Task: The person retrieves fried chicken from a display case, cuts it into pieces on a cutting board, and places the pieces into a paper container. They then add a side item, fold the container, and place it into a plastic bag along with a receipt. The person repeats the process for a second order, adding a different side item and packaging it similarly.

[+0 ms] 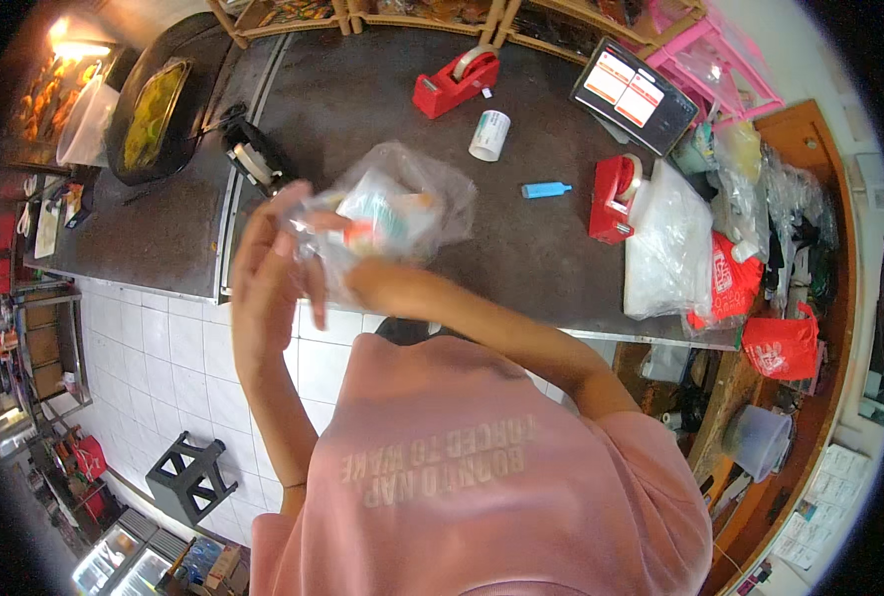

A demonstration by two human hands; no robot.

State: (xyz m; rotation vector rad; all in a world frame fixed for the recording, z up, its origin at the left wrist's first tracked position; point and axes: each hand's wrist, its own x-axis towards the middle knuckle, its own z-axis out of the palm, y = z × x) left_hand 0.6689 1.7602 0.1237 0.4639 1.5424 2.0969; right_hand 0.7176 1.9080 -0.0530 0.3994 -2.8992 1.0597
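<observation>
A clear plastic bag (442, 201) with white, green and orange contents is above the dark tabletop (337, 82), directly before me. My right hand (348, 257) reaches across from the right and grips the gathered part of the bag; crumpled film partly covers its fingers. Beside it on the left is my left hand (266, 257), fingers spread and blurred by motion. Film touches its fingertips, but whether they pinch it is unclear. Just beyond the left hand stands a black tape dispenser (252, 156). What exactly the bag contains cannot be made out.
Two red tape dispensers (457, 80) (615, 200), a white label roll (490, 135), a blue marker (546, 190) and a tablet (634, 95) occupy the tabletop. A stack of plastic bags (669, 242) lies right. Left is a black wok-like pan (125, 153); a dark stool (188, 477) stands below.
</observation>
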